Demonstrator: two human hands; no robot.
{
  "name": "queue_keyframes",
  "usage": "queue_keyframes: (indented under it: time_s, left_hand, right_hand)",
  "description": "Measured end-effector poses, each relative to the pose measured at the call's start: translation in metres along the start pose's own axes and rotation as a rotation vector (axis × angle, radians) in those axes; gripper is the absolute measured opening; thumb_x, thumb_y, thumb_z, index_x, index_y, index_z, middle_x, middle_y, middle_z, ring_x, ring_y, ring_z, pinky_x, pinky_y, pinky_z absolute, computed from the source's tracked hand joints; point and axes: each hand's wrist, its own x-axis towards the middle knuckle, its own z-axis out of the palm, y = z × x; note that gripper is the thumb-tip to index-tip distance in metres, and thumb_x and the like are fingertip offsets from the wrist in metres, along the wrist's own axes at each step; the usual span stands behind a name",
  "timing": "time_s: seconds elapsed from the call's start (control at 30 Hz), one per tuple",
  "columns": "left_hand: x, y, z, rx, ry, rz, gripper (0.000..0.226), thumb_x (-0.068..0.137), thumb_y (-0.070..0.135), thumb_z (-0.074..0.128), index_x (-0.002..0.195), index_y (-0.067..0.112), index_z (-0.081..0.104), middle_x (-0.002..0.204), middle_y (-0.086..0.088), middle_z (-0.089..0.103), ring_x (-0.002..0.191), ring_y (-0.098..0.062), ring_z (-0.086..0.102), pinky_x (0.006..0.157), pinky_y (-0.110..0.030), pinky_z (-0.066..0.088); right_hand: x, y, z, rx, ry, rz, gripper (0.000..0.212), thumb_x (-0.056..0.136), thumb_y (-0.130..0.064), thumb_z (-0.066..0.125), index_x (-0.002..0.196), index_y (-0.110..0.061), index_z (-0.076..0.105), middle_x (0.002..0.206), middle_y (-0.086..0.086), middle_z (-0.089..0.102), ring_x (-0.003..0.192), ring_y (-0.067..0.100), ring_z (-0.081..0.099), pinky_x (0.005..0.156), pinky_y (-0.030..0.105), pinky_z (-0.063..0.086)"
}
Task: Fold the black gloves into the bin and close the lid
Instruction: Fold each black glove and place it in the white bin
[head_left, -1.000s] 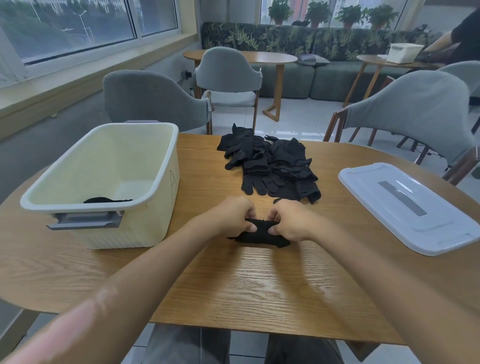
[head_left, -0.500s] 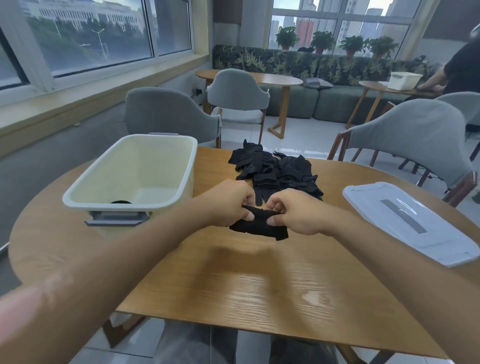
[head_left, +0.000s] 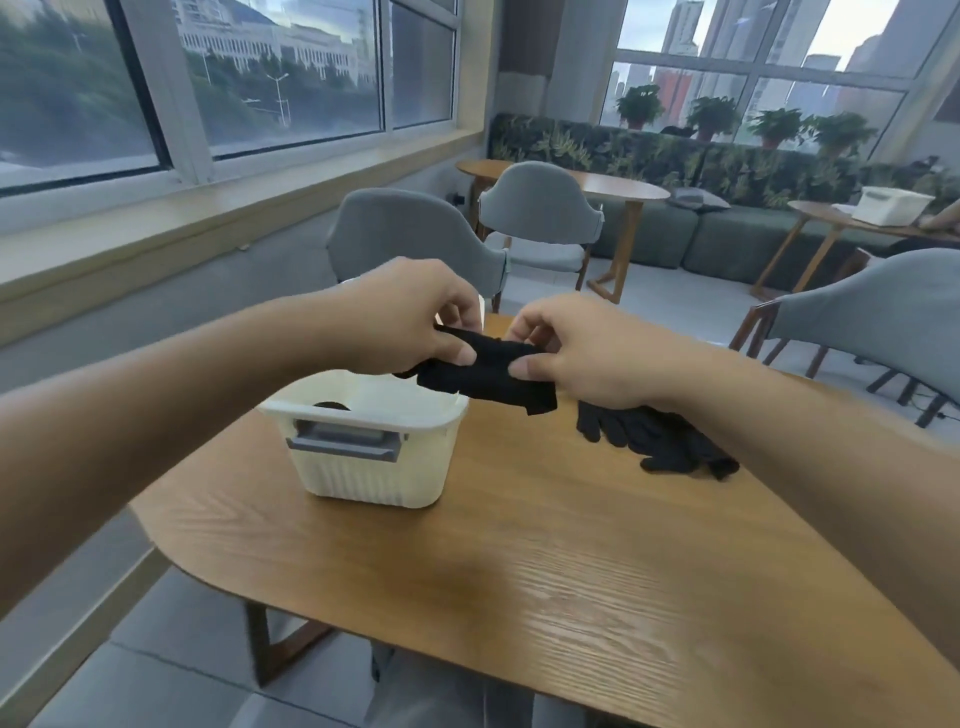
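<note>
Folded glove (head_left: 485, 375) now lifted off wooden table (head_left: 545, 561), held in air over right rim of cream bin (head_left: 363, 447); pinched at one end by left hand (head_left: 410, 317), at other by right hand (head_left: 582, 353). Loose black gloves (head_left: 660, 441) piled on table behind right wrist. Grey chairs (head_left: 415, 234), windows (head_left: 260, 67), sofa (head_left: 727, 208) beyond.

Bright window daylight; glare on table (head_left: 649, 597); forearms motion-blurred; wide-angle edges bent.

Both forearms are bare to the frame's edge, with no sleeves, and the left hand (head_left: 410, 317) and right hand (head_left: 587, 353) are ungloved. Grey trousers (head_left: 447, 696) show below the bench (head_left: 571, 571).
</note>
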Motion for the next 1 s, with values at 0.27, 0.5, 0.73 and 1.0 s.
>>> queue_keyframes:
  time_s: [0.27, 0.5, 0.73, 1.0]
  left_hand:
    - [-0.002, -0.062, -0.014, 0.066, 0.052, -0.091, 0.004, 0.092, 0.023, 0.071, 0.093, 0.026, 0.068, 0.089, 0.012, 0.067, 0.074, -0.016, 0.068, 0.058, -0.024, 0.046]
    - [0.027, -0.116, 0.01, 0.081, 0.016, -0.196, 0.005, 0.092, 0.021, 0.071, 0.097, 0.021, 0.069, 0.092, 0.006, 0.068, 0.079, -0.02, 0.066, 0.064, -0.03, 0.05]
    - [0.07, -0.154, 0.03, 0.092, -0.102, -0.319, 0.011, 0.09, 0.021, 0.073, 0.087, 0.024, 0.063, 0.1, 0.001, 0.07, 0.08, -0.021, 0.067, 0.062, -0.031, 0.051]
    - [0.104, -0.159, 0.058, 0.312, -0.294, -0.353, 0.033, 0.093, 0.022, 0.071, 0.122, 0.009, 0.065, 0.111, -0.009, 0.065, 0.11, -0.028, 0.059, 0.082, -0.031, 0.04]
  right_hand:
    - [0.056, -0.041, 0.027, -0.006, 0.024, -0.015, 0.017, 0.096, -0.023, 0.064, 0.112, -0.02, 0.068, 0.107, -0.002, 0.066, 0.098, 0.017, 0.061, 0.077, 0.027, 0.05]
    - [0.122, -0.045, 0.064, -0.182, -0.075, 0.068, 0.02, 0.095, -0.015, 0.06, 0.111, -0.01, 0.07, 0.105, 0.01, 0.071, 0.097, 0.027, 0.066, 0.086, 0.04, 0.056]
    - [0.187, -0.03, 0.094, -0.211, -0.237, 0.218, 0.021, 0.093, -0.012, 0.06, 0.112, -0.007, 0.069, 0.1, 0.01, 0.074, 0.089, 0.024, 0.072, 0.065, 0.027, 0.055]
    - [0.219, -0.018, 0.119, -0.132, -0.448, 0.352, 0.02, 0.1, -0.012, 0.054, 0.112, -0.002, 0.065, 0.099, 0.01, 0.071, 0.086, 0.024, 0.073, 0.091, 0.033, 0.056]
